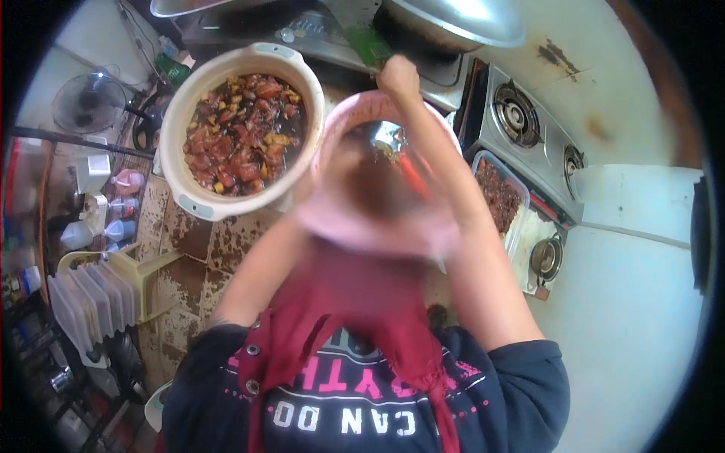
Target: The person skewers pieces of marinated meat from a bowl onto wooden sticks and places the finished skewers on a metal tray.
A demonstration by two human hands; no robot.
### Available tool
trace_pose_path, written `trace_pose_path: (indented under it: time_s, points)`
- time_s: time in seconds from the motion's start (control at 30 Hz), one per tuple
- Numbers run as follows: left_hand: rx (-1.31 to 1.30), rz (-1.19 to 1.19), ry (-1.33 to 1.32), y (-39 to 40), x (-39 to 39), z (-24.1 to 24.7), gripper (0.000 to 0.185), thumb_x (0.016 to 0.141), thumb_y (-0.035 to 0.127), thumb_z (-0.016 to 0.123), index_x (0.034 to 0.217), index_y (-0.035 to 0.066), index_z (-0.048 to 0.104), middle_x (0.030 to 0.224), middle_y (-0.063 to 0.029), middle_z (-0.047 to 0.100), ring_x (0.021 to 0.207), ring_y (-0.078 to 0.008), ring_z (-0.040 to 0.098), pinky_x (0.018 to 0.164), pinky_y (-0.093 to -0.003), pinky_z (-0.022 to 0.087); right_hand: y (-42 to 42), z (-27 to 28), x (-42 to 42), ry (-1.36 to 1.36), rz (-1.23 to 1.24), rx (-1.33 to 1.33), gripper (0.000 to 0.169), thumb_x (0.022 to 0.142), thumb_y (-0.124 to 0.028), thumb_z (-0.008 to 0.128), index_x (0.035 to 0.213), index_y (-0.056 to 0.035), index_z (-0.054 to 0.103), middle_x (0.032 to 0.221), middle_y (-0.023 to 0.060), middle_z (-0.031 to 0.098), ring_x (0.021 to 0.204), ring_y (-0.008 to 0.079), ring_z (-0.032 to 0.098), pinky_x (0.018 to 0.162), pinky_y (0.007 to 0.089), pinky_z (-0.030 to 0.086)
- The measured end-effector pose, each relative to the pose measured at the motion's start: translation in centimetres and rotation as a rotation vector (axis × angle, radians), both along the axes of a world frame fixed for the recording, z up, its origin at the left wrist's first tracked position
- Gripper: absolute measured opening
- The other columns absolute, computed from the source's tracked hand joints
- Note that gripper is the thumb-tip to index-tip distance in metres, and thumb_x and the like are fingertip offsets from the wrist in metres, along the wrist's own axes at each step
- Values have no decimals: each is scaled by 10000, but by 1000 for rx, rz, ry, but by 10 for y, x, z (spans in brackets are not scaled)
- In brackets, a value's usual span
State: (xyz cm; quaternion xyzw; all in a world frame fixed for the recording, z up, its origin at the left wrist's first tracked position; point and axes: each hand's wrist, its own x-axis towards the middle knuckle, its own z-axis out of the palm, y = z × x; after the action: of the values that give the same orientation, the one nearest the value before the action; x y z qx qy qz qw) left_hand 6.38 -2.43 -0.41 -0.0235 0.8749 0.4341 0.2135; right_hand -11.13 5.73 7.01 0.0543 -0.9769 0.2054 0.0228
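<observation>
Before me is a pink plastic basin (374, 232), its near side blurred. It holds dark contents, a shiny metallic patch (388, 135) and a blurred red-orange thing (413, 175). My right hand (398, 76) is closed over the basin's far rim, around the end of a green, partly see-through object (367, 46) that I cannot identify surely. My left forearm (266, 266) reaches to the basin's left side; the hand there is lost in blur or hidden by the basin. A cream two-handled pot (195, 198) with cut meat (238, 144) in dark liquid stands at the left.
A two-burner gas stove (518, 113) stands right, with a plastic container of dark food (498, 195) beside it. A large metal pan (470, 22) is at the far side. Stacked plastic lids (93, 306) rest on a pale stool (153, 283) at left. A small metal strainer (546, 257) lies right.
</observation>
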Motion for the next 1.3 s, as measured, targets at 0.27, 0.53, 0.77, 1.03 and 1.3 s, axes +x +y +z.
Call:
trace_pose_path:
  time_s: [0.27,0.53,0.77,1.03,1.3]
  points:
    - [318,262,-40,0,-2,-25,201,776,95,618,892,-65,579,850,-157,615,761,-216,610,692,-301,494,71,38,80,-483,44,-762,274,691,-57,488,936,30,575,592,51,507,416,101,426,356,252,332]
    - [1150,412,-433,9,1,29,183,882,77,464,996,-58,514,987,-148,561,984,-232,562,842,-265,492,180,8,206,-684,-261,-1243,166,840,-140,474,859,-16,583,501,-16,396,359,67,325,321,229,228]
    - [1296,614,-421,25,-9,19,211,884,38,435,1063,-71,467,1036,-177,537,1036,-276,537,847,-305,506,187,22,268,-261,-147,-1154,214,881,-145,472,902,26,600,636,-5,557,505,93,481,471,221,375]
    - [1339,649,-254,40,-23,21,232,874,73,477,1076,-41,483,1033,-163,558,995,-273,560,830,-333,506,197,25,270,-263,-162,-1006,201,804,-69,481,939,23,597,644,212,563,575,201,584,548,309,435]
    - [1253,676,-206,46,-20,27,255,853,54,504,1087,-44,481,1047,-180,560,986,-273,566,802,-331,524,217,38,261,-297,66,-635,192,802,-97,486,889,16,613,649,211,572,600,285,607,562,353,447]
